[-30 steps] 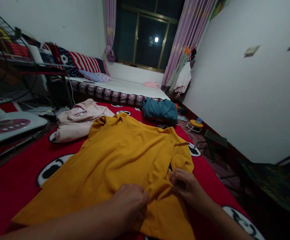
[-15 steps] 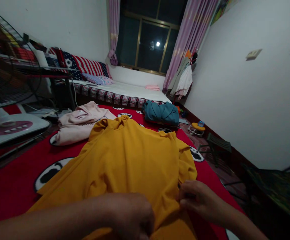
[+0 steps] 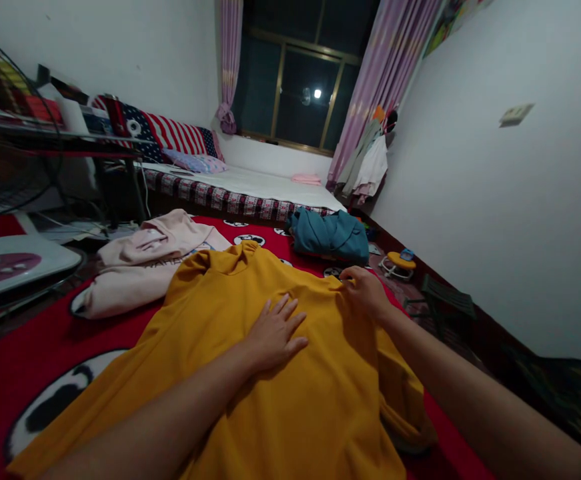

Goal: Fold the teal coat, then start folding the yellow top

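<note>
A mustard-yellow long-sleeved top point(image 3: 315, 380) lies spread over a red blanket point(image 3: 115, 320) patterned with black-and-white faces. Flat on the middle of the top rests my left hand point(image 3: 277, 333), its fingers spread. My right hand point(image 3: 365, 290) is at the top's far right shoulder, thumb and fingers pinched on the fabric edge. The right sleeve point(image 3: 403, 393) lies bent beside the body of the garment, partly behind my right forearm. The lower hem runs out of view at the bottom.
A folded pale pink garment point(image 3: 135, 273) lies left of the top, and a folded teal garment point(image 3: 330, 235) beyond it. A fan point(image 3: 15, 263) stands at the left, a folding stool point(image 3: 447, 297) at the right. Behind is a bed point(image 3: 250, 183).
Both hands have moved away from me, up the yellow top. My left hand has opened flat on its middle; my right has gone from the side to the shoulder.
</note>
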Tool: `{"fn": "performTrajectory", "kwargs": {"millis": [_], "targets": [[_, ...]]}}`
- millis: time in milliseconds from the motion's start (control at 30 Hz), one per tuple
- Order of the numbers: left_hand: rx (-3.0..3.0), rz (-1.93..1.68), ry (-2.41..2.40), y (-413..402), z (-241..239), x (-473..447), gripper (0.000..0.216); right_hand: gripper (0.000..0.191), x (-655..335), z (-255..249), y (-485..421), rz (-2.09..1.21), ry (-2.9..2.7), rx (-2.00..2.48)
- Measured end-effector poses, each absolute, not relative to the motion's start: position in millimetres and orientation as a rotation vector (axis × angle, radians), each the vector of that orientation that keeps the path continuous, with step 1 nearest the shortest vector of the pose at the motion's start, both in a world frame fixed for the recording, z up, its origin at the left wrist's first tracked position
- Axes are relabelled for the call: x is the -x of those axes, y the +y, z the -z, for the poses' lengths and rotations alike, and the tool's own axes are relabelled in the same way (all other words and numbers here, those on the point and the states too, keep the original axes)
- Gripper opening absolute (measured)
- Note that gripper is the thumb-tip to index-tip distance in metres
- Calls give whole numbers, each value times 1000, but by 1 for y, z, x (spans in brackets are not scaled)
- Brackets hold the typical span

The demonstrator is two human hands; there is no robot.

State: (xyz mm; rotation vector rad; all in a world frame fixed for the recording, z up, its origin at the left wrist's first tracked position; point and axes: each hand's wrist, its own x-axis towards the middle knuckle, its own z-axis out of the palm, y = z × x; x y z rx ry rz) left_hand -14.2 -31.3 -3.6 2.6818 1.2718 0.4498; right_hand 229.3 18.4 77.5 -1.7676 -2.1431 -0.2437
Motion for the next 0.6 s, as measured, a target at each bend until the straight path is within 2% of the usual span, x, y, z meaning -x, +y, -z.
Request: {"fn": "performTrajectory", "kwargs": {"millis": [67, 133, 267, 500, 600], "targets": [[-2673, -473, 1273, -32, 7, 15, 57, 29, -231, -78, 35, 294, -2161, 2017], [-2661, -490, 1264, -32, 7, 15, 58, 26, -234, -76, 47, 268, -2183, 2206], [-2643, -536, 1253, -32, 7, 15, 57, 28, -234, -69, 53, 198, -2192, 2403], [-2604, -582, 1266, -34, 7, 14, 58, 25, -212, -90, 46, 275, -2290, 2471], [-2559, -614, 1305, -34, 4, 14, 66, 28, -216, -99, 50, 491, -2153, 2397]]}}
